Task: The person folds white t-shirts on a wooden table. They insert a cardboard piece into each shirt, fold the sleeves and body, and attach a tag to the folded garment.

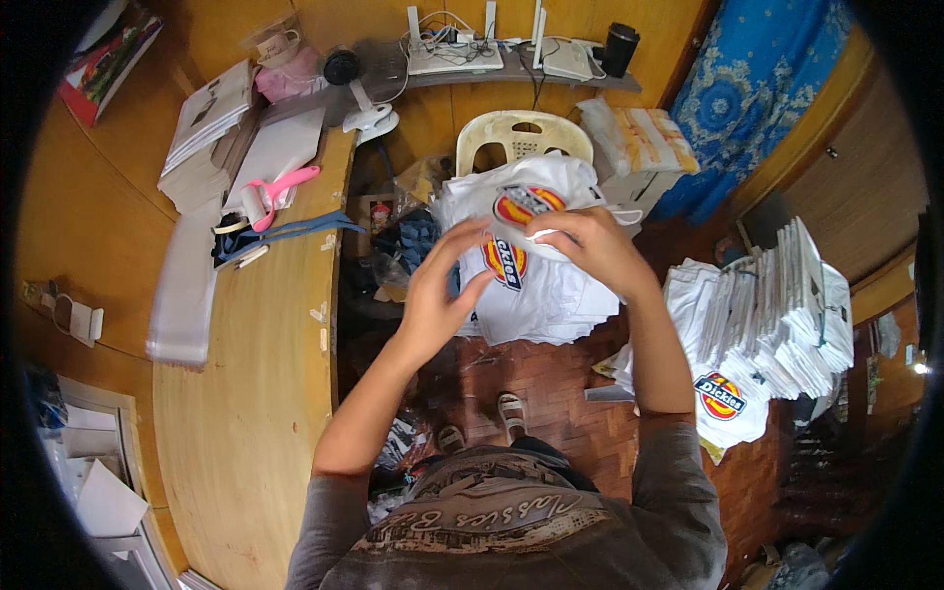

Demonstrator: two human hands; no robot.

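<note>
A pile of white printed shirts (580,305) lies on a cream plastic chair (521,128), each visible one bearing a red, yellow and black logo. My right hand (598,251) is closed over the pile, its thumb and fingers pinching white cloth of the top shirt (551,177). To the left of the logos hovers my left hand (442,290), its thumb and fingers spread and curved with nothing between them. Some of the cloth under my right hand is hidden by its fingers.
A wooden table (246,393) on the left holds a pink-handled lint roller (280,192), a blue cloth strip (305,228) and clear plastic sleeves (185,285). Folded white shirts stand in stacks (757,315) on the right. Routers (457,59) sit on the back shelf.
</note>
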